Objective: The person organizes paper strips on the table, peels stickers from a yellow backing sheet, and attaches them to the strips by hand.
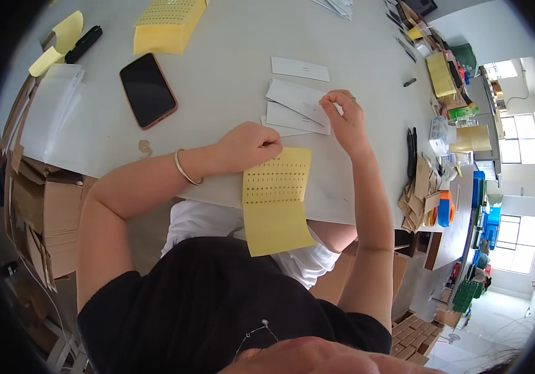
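My left hand (pixel 252 146) is closed on the top edge of a yellow sheet (pixel 277 212) with rows of small black marks, its thumb and finger pressed together there. The sheet lies partly on the table, and its plain lower half hangs past the front edge over my lap. My right hand (pixel 347 118) is raised over the right ends of several white paper slips (pixel 295 103), thumb and forefinger pinched. What is between those fingertips is too small to tell. The slips overlap in a loose fan, with one white slip (pixel 300 68) apart at the far side.
A dark-screened phone (pixel 148 91) lies left of the slips, with a thick stack of yellow sheets (pixel 168 28) beyond it. White sheets (pixel 49 112) cover the left edge. On the right are black-handled scissors (pixel 411 153), cardboard scraps (pixel 418 196) and tape rolls (pixel 445 209).
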`<state>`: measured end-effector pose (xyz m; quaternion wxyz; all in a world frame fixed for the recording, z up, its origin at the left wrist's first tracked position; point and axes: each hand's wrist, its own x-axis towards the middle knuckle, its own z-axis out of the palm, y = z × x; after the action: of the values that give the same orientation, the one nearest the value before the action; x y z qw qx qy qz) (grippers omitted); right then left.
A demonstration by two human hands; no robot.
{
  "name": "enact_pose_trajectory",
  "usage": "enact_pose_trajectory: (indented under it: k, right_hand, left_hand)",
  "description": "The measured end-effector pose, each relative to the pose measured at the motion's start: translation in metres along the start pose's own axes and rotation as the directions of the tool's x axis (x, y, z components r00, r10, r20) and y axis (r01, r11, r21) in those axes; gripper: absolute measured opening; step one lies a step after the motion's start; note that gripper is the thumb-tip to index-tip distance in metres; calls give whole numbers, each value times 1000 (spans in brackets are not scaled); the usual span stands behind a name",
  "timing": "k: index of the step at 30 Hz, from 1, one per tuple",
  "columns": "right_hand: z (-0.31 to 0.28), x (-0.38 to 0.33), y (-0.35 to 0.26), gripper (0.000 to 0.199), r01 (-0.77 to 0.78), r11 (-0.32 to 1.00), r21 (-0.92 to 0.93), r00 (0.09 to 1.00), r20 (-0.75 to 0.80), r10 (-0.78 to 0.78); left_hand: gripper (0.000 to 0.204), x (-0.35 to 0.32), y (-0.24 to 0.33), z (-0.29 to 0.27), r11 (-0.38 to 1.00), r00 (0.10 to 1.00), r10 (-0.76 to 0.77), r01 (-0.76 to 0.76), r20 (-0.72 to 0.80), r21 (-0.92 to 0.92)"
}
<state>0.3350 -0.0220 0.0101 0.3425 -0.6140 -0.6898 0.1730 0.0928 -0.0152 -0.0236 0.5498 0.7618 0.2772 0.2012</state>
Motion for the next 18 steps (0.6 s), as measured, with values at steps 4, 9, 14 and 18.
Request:
enact_pose_trajectory:
  k: [4, 9, 14, 18]
  right_hand:
    - [15, 6, 5, 14, 17, 998, -61, 997, 80, -12]
    - [36, 6, 10, 13, 58, 956, -289, 998, 36, -50]
    - [27, 1, -5, 35, -37, 997, -63, 999, -10, 37]
    - [16, -3, -8, 44, 222, 911, -347, 971, 165, -174]
  left_hand:
    - [22, -2, 1, 4, 1000, 1000, 15, -15, 12, 2]
    - [26, -6, 2, 4, 1000, 1000, 15, -15, 4, 7]
    - [26, -7, 6, 0, 1000, 1000, -3, 2, 22, 26]
    - [24, -6, 3, -1, 1000, 1000, 12, -12, 28, 15]
